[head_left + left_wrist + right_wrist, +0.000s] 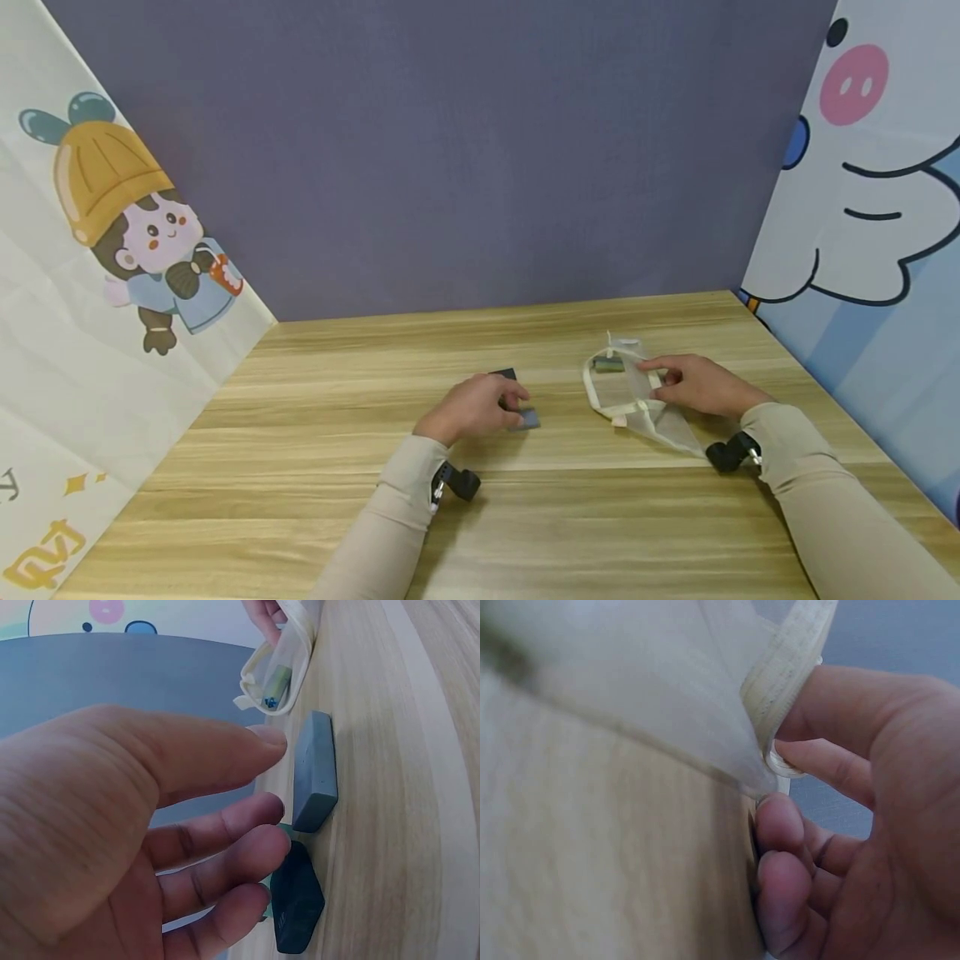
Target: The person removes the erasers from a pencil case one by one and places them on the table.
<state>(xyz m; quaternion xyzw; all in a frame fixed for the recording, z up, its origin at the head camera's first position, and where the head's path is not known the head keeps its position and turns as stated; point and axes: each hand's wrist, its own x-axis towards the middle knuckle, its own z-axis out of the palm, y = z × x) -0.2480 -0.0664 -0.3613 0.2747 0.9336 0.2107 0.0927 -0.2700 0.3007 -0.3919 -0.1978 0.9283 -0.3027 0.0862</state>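
Observation:
My left hand [476, 407] hovers beside a grey rectangular block [316, 772] and a dark angular block [297, 900], its thumb parted from its loosely bent fingers. Something teal, mostly hidden, shows behind those fingertips. To the right, my right hand [701, 383] pinches the zippered rim of a translucent white pouch [670, 425]. The pouch's mouth gapes toward the left hand. Inside it lies a small green block-like piece [277, 686] with a blue-marked end. In the right wrist view, the pale zipper tape [784, 679] runs between the fingers.
All of this lies on a wood-grain table [300, 500]. A grey-purple panel [450, 167] stands along the back edge. Cartoon-printed sheets flank the table, a yellow-hatted figure [112, 179] on the left and a pink-nosed one [855, 83] on the right.

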